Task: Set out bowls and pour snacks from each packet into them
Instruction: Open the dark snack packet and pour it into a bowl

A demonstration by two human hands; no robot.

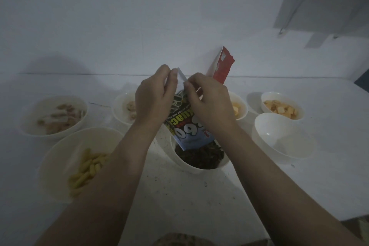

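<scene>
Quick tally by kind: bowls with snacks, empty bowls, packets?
Bowls with snacks: 5
Bowls too hidden to judge: 1
Empty bowls: 1
Packets: 2
Total: 9

Blue snack packet [187, 126], below the fingers, held upside down: partial print "uaci" and a small line ending "MATA..." readable; big bubble characters beneath too distorted. Red packet [220, 66] behind: illegible.
</scene>
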